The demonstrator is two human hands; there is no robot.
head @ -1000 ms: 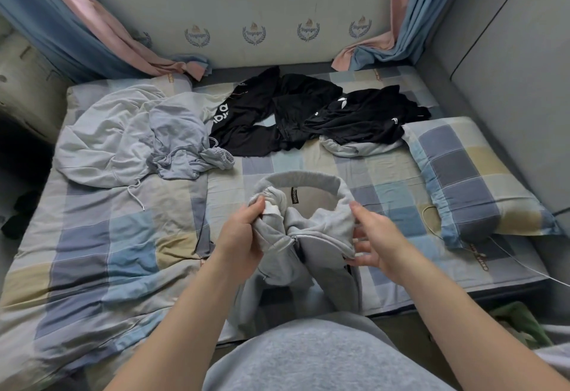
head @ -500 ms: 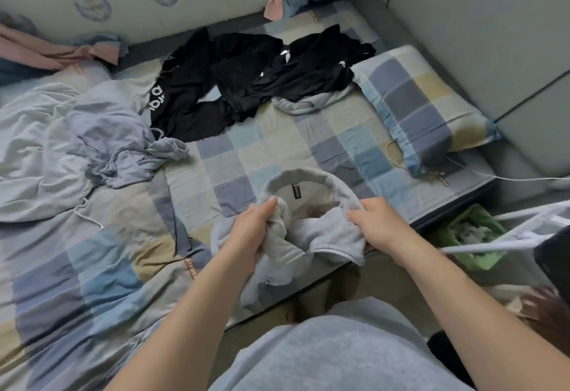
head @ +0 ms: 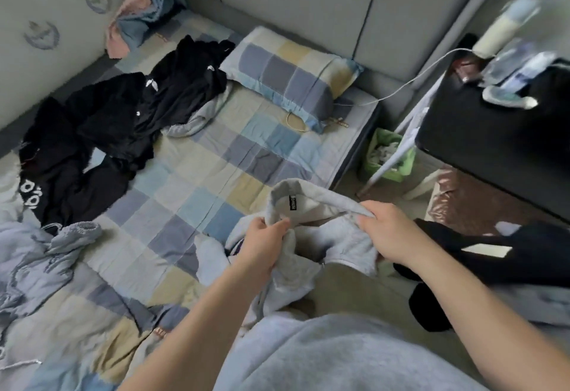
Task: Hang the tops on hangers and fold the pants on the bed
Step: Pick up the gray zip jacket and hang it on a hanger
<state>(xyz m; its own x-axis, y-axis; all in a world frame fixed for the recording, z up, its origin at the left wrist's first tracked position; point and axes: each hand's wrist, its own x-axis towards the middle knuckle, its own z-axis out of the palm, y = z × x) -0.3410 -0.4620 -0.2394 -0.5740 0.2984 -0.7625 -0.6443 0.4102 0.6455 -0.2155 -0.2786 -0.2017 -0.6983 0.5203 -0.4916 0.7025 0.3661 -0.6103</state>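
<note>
Grey top [head: 345, 236] is hanging over the near edge of the bed [head: 216, 174] as I am watching the left hand [head: 265, 244] and right hand [head: 393, 233] gripping its neckline, fingers curled around the fabric.

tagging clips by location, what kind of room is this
Most likely a bedroom: a bed with a checked sheet, a matching pillow by a padded panel, and loose black clothes lying on the sheet. The left hand and right hand grip a grey top.

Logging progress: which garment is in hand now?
The light grey top, collar gripped by left hand and right hand; black clothes and blue-grey hoodie lie untouched on the bed.
</note>
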